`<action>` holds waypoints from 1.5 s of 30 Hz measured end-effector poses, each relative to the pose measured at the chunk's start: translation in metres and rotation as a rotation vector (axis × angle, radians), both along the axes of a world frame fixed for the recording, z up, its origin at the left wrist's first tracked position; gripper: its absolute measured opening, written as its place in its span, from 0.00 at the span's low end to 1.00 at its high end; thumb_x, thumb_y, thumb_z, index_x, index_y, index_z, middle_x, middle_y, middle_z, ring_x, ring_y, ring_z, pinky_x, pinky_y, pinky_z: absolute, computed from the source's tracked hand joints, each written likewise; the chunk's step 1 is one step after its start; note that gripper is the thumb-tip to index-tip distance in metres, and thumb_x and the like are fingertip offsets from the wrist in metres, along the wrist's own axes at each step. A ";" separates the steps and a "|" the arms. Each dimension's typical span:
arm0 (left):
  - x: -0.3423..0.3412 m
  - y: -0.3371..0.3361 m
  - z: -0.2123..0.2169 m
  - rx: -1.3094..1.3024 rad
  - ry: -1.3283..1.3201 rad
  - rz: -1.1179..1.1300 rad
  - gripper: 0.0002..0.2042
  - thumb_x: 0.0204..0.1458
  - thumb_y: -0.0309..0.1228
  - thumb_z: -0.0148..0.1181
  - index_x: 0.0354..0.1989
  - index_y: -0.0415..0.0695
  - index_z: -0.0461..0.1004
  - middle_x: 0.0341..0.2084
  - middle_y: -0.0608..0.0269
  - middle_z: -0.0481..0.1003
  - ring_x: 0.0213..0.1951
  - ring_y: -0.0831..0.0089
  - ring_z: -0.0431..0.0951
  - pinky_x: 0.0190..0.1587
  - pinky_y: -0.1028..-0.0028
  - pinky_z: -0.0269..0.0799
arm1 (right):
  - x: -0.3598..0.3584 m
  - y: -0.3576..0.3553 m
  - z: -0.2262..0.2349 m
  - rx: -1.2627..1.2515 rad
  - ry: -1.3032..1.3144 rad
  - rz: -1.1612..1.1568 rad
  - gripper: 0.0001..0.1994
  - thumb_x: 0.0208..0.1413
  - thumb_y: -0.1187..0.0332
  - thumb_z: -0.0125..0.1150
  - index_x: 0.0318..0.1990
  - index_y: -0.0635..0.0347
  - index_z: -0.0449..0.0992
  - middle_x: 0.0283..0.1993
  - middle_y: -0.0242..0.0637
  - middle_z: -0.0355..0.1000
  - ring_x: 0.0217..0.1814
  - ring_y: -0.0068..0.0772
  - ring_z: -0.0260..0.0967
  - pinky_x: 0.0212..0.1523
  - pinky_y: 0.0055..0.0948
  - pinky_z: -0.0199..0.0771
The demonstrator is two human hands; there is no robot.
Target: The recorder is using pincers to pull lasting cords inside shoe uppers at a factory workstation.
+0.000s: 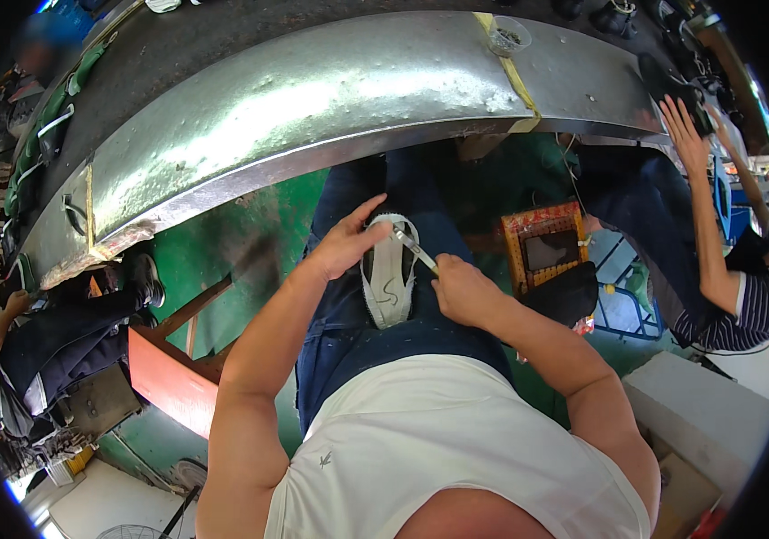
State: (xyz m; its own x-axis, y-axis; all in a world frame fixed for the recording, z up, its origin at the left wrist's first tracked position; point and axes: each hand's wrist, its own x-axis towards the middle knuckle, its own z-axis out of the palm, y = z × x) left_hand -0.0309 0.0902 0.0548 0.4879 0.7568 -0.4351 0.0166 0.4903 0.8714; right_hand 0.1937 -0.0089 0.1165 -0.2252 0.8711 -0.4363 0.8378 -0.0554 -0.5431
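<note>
A pale shoe upper (388, 286) rests bottom up on my lap, its frayed edge turned in around a light insole with a dark curved mark. My left hand (349, 245) grips its far end from the left, the thumb lying over the edge and the index finger stretched along the outside. In my right hand (464, 289) is a slim metal tool with a pale handle (418, 251). Its tip touches the upper near my left thumb; its exact kind is unclear.
A metal-topped bench (313, 99) curves across ahead, with a clear plastic cup (508, 36) on it. A red wooden stool (169, 377) stands left, an orange woven-framed seat (542, 247) right. Co-workers sit on both sides; one's hand (685, 135) reaches to a dark shoe at the bench.
</note>
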 end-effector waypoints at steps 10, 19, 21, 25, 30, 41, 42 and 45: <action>0.009 0.005 0.001 0.032 0.085 -0.030 0.24 0.62 0.30 0.59 0.67 0.42 0.66 0.50 0.61 0.76 0.48 0.74 0.76 0.54 0.72 0.72 | 0.017 0.018 0.027 -0.020 0.645 -0.380 0.13 0.65 0.63 0.55 0.40 0.67 0.72 0.32 0.43 0.77 0.32 0.34 0.76 0.35 0.35 0.74; -0.006 -0.072 -0.028 0.073 0.327 0.175 0.23 0.62 0.29 0.51 0.65 0.33 0.66 0.50 0.54 0.79 0.52 0.68 0.77 0.57 0.74 0.69 | 0.051 -0.006 0.012 -0.352 0.586 -0.314 0.11 0.61 0.63 0.59 0.41 0.63 0.71 0.28 0.40 0.68 0.30 0.33 0.67 0.36 0.37 0.70; -0.012 -0.072 -0.017 0.049 0.112 0.161 0.28 0.56 0.19 0.45 0.68 0.37 0.63 0.53 0.54 0.77 0.55 0.68 0.76 0.58 0.75 0.67 | 0.052 -0.011 0.016 -0.339 0.496 -0.185 0.12 0.61 0.64 0.58 0.43 0.64 0.71 0.31 0.41 0.70 0.32 0.37 0.68 0.37 0.38 0.70; -0.014 -0.067 -0.003 -0.197 -0.122 0.080 0.45 0.43 0.10 0.48 0.76 0.42 0.48 0.64 0.55 0.67 0.62 0.70 0.69 0.64 0.75 0.62 | 0.050 -0.016 0.014 -0.224 0.300 0.132 0.16 0.61 0.66 0.57 0.52 0.65 0.71 0.41 0.46 0.74 0.42 0.48 0.72 0.46 0.40 0.72; -0.011 -0.087 -0.018 -0.052 -0.054 0.044 0.48 0.45 0.17 0.59 0.76 0.38 0.40 0.67 0.50 0.63 0.65 0.65 0.66 0.66 0.72 0.60 | 0.044 -0.014 0.011 -0.066 0.194 0.269 0.25 0.61 0.67 0.57 0.63 0.72 0.66 0.56 0.56 0.71 0.61 0.56 0.68 0.62 0.43 0.68; 0.021 -0.108 -0.042 0.136 0.277 0.067 0.48 0.48 0.22 0.58 0.76 0.35 0.34 0.70 0.44 0.54 0.70 0.58 0.58 0.71 0.70 0.51 | 0.016 0.041 0.050 -0.257 -0.276 0.497 0.19 0.56 0.72 0.56 0.54 0.74 0.72 0.47 0.55 0.75 0.52 0.52 0.75 0.52 0.46 0.74; 0.023 -0.108 -0.044 0.070 0.216 0.074 0.48 0.46 0.23 0.55 0.75 0.33 0.32 0.73 0.39 0.48 0.73 0.54 0.54 0.73 0.70 0.45 | 0.007 0.056 0.061 -0.256 -0.277 0.497 0.19 0.56 0.72 0.56 0.54 0.74 0.72 0.47 0.55 0.75 0.52 0.52 0.75 0.52 0.46 0.74; 0.019 -0.104 -0.005 -0.147 -0.097 0.240 0.43 0.49 0.25 0.44 0.76 0.35 0.33 0.74 0.43 0.47 0.73 0.57 0.53 0.73 0.68 0.46 | -0.002 0.076 0.066 -0.450 -0.377 0.713 0.16 0.61 0.63 0.57 0.45 0.71 0.75 0.34 0.57 0.77 0.42 0.60 0.76 0.44 0.49 0.76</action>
